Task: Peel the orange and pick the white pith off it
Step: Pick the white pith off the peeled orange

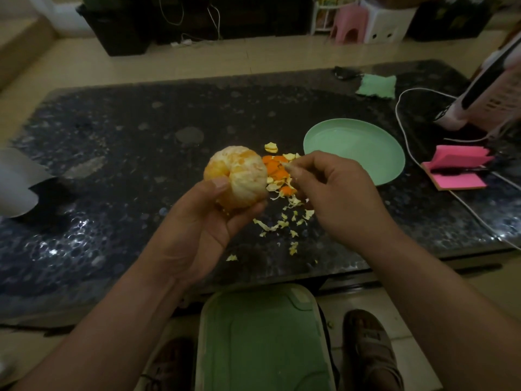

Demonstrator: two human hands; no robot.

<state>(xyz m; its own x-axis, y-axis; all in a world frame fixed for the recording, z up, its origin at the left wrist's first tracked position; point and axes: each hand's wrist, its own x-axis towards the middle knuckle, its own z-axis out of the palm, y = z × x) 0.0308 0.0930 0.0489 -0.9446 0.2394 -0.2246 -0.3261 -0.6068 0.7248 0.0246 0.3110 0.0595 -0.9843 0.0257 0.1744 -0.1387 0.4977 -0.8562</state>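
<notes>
The left hand (205, 221) holds the orange (236, 176) up above the middle of the table (112, 153), palm turned up, thumb pressed on the fruit's near side and fingers curled under it. The orange is fully peeled; pale pith covers most of the side facing the camera, with bare orange flesh showing on its left and top. The right hand (335, 190) is just beside the fruit on its right, fingers curled in, thumb and forefinger pinched together at the tips on a small pale scrap of pith (288, 165). The scrap is very small, and whether it is free of the orange cannot be told.

Below and between the hands, peel (277, 170) lies in a heap on the table, orange pieces mixed with pale ones. Nearer the front edge, pith shreds (284, 224) are scattered loosely, with a few single bits lying closest to that edge.

To the right of the heap stands a green plate (355, 148), partly hidden behind the right hand. Farther right, near the table's right edge, lies a pink notepad (456, 167), and a white cable (406, 136) loops around between plate and pad. A green cloth (376, 86) lies near the far right corner. At the left edge a grey sheet (19, 182) curls upward.

In front of the table, below its front edge, stands a green stool (262, 340), and a sandalled foot (369, 348) rests on the floor to its right.
</notes>
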